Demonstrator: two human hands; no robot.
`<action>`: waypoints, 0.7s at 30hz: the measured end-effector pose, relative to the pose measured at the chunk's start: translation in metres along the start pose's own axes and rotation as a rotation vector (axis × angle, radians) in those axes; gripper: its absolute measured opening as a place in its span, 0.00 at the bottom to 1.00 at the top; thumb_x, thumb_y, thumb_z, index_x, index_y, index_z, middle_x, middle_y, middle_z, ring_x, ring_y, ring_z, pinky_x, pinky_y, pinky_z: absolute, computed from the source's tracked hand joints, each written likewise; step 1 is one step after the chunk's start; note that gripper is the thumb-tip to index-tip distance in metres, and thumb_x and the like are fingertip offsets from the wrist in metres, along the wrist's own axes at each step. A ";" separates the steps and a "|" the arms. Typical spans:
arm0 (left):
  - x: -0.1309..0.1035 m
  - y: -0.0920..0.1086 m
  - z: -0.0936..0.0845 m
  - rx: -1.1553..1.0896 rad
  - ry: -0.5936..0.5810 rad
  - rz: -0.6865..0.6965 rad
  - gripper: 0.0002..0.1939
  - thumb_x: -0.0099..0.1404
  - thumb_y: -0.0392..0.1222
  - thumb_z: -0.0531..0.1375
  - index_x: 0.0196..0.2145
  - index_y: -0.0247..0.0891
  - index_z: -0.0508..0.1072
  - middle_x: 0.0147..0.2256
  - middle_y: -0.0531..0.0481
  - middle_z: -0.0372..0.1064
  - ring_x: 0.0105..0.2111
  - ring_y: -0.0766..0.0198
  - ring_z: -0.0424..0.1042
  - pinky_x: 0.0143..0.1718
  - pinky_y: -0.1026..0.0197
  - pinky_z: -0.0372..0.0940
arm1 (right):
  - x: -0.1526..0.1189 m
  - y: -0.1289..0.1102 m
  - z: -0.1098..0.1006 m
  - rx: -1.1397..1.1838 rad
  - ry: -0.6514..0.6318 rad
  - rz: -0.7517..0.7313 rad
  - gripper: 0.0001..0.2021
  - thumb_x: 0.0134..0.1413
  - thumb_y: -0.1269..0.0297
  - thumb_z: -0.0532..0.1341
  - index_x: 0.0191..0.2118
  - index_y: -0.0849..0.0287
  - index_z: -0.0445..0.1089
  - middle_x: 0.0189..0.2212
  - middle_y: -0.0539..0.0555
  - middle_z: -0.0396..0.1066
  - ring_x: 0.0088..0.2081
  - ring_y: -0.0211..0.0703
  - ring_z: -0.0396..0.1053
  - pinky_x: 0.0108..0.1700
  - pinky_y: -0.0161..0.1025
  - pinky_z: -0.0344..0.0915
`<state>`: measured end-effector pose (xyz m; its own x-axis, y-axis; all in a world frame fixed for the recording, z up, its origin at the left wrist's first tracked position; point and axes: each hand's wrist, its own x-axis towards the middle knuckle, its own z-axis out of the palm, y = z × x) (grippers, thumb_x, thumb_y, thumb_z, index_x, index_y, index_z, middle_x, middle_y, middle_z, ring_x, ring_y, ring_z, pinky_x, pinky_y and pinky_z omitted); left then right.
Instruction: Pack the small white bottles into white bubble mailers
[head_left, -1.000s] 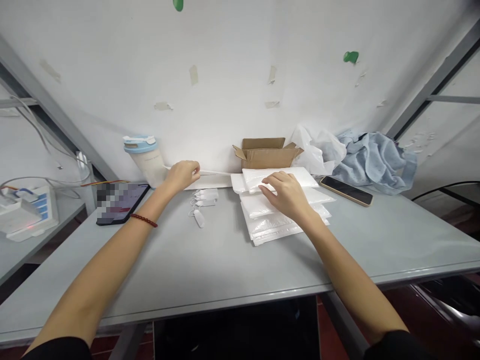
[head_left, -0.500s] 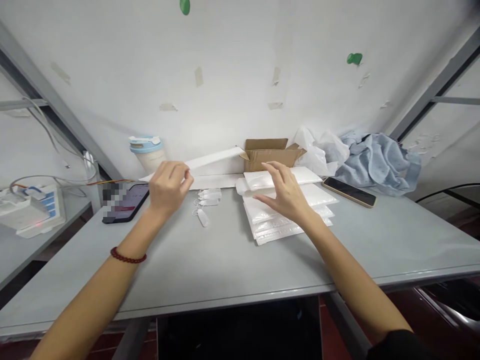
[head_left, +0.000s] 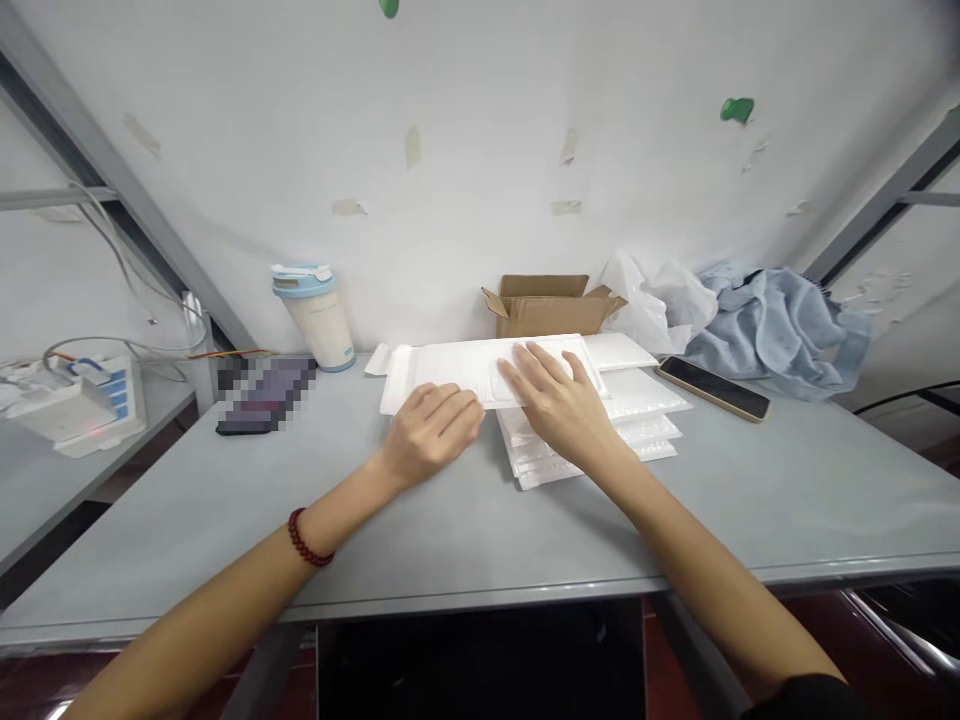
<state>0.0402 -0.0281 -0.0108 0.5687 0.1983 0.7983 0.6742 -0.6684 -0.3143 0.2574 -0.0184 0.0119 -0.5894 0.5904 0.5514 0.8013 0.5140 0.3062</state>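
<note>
A white padded mailer (head_left: pixel 450 362) lies across the left part of a stack of white mailers (head_left: pixel 645 407). My left hand (head_left: pixel 433 432) is closed at its front edge, fingers curled; the fingertips and anything between them are hidden. On the mailer's right part my right hand (head_left: pixel 559 400) rests with its fingers spread, palm down. The small white tags are hidden behind the mailer and my left hand.
An open cardboard box (head_left: pixel 555 312), a white plastic bag (head_left: pixel 660 305) and a blue cloth (head_left: pixel 780 325) stand along the wall. A phone (head_left: pixel 712 388) lies at right. At left are a cup (head_left: pixel 319 320), another phone (head_left: pixel 266 395) and a power strip (head_left: pixel 112 405).
My left hand has moved right and the white strip it held up at the back is gone from there. A mailer now lies flat under my right hand, over the tags.
</note>
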 end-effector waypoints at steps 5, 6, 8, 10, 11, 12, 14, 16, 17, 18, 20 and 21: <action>0.004 -0.017 -0.005 -0.056 0.136 -0.635 0.09 0.61 0.38 0.58 0.40 0.40 0.73 0.46 0.42 0.73 0.51 0.50 0.67 0.53 0.45 0.61 | 0.000 0.003 0.005 -0.002 -0.017 0.068 0.28 0.59 0.81 0.43 0.64 0.62 0.54 0.64 0.69 0.54 0.64 0.59 0.54 0.56 0.60 0.58; 0.005 -0.025 -0.007 -0.136 0.137 -0.804 0.12 0.60 0.40 0.58 0.42 0.39 0.72 0.48 0.42 0.71 0.53 0.49 0.65 0.53 0.45 0.61 | 0.000 0.003 0.006 0.000 -0.003 0.073 0.29 0.58 0.82 0.43 0.64 0.62 0.53 0.64 0.69 0.53 0.64 0.60 0.52 0.56 0.60 0.57; 0.007 -0.040 -0.009 -0.453 0.051 -1.150 0.15 0.58 0.41 0.57 0.44 0.37 0.72 0.48 0.41 0.71 0.51 0.49 0.67 0.49 0.48 0.66 | -0.001 0.003 0.008 -0.002 0.018 0.076 0.29 0.58 0.82 0.43 0.65 0.63 0.52 0.65 0.70 0.52 0.65 0.60 0.51 0.57 0.61 0.56; 0.008 -0.052 -0.011 -0.862 -0.097 -1.422 0.13 0.57 0.40 0.57 0.39 0.34 0.73 0.41 0.40 0.74 0.44 0.51 0.72 0.41 0.52 0.69 | -0.001 0.001 0.011 -0.009 0.020 0.069 0.29 0.57 0.82 0.44 0.64 0.64 0.52 0.65 0.70 0.51 0.65 0.60 0.50 0.58 0.61 0.54; 0.008 -0.055 -0.012 -1.019 -0.153 -1.507 0.11 0.55 0.39 0.58 0.36 0.33 0.73 0.38 0.40 0.75 0.40 0.52 0.74 0.38 0.54 0.70 | -0.001 0.000 0.011 -0.011 0.013 0.063 0.29 0.57 0.82 0.45 0.64 0.64 0.52 0.65 0.71 0.51 0.65 0.60 0.50 0.59 0.61 0.53; 0.008 -0.056 -0.012 -1.123 -0.186 -1.557 0.09 0.54 0.39 0.59 0.33 0.33 0.73 0.34 0.40 0.75 0.37 0.54 0.74 0.36 0.55 0.70 | -0.001 -0.001 0.011 -0.008 0.001 0.052 0.29 0.56 0.82 0.46 0.64 0.65 0.52 0.65 0.71 0.51 0.65 0.60 0.50 0.59 0.62 0.53; 0.009 -0.052 -0.012 -1.205 -0.213 -1.578 0.08 0.50 0.38 0.62 0.30 0.33 0.73 0.30 0.43 0.76 0.32 0.57 0.74 0.33 0.58 0.69 | -0.001 -0.004 0.009 0.016 -0.032 0.021 0.30 0.55 0.78 0.52 0.64 0.64 0.51 0.65 0.72 0.48 0.66 0.63 0.47 0.59 0.63 0.51; 0.011 -0.041 -0.012 -1.229 -0.255 -1.528 0.09 0.47 0.40 0.65 0.29 0.35 0.74 0.29 0.47 0.75 0.29 0.60 0.73 0.30 0.60 0.68 | -0.001 -0.007 0.005 0.062 -0.071 -0.023 0.35 0.52 0.70 0.59 0.66 0.62 0.48 0.66 0.72 0.45 0.66 0.67 0.44 0.58 0.67 0.50; 0.013 -0.034 -0.012 -1.236 -0.278 -1.485 0.11 0.46 0.40 0.67 0.29 0.35 0.74 0.28 0.48 0.75 0.28 0.61 0.73 0.30 0.60 0.68 | -0.002 -0.008 0.003 0.088 -0.091 -0.045 0.38 0.50 0.66 0.62 0.66 0.61 0.47 0.66 0.72 0.44 0.66 0.69 0.42 0.58 0.69 0.49; 0.014 -0.028 -0.011 -1.229 -0.294 -1.440 0.12 0.45 0.41 0.68 0.29 0.36 0.75 0.28 0.49 0.75 0.28 0.61 0.73 0.29 0.61 0.67 | -0.002 -0.009 0.001 0.113 -0.109 -0.063 0.41 0.49 0.62 0.63 0.67 0.60 0.45 0.66 0.73 0.44 0.66 0.70 0.42 0.57 0.70 0.48; 0.017 -0.015 -0.011 -1.176 -0.321 -1.360 0.12 0.45 0.42 0.68 0.28 0.37 0.75 0.27 0.52 0.74 0.28 0.62 0.72 0.28 0.63 0.66 | -0.002 -0.011 -0.003 0.156 -0.136 -0.089 0.46 0.46 0.56 0.65 0.67 0.61 0.43 0.65 0.74 0.45 0.65 0.70 0.42 0.57 0.71 0.47; 0.018 -0.010 -0.011 -1.139 -0.337 -1.329 0.11 0.45 0.42 0.68 0.27 0.37 0.75 0.27 0.53 0.74 0.27 0.63 0.72 0.27 0.64 0.65 | -0.002 -0.012 -0.004 0.173 -0.141 -0.100 0.47 0.45 0.54 0.65 0.67 0.62 0.43 0.64 0.74 0.47 0.65 0.70 0.43 0.57 0.71 0.46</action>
<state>0.0389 -0.0261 0.0125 0.1272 0.9917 0.0191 0.1712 -0.0409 0.9844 0.2496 -0.0280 0.0108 -0.6829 0.6063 0.4075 0.7162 0.6657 0.2096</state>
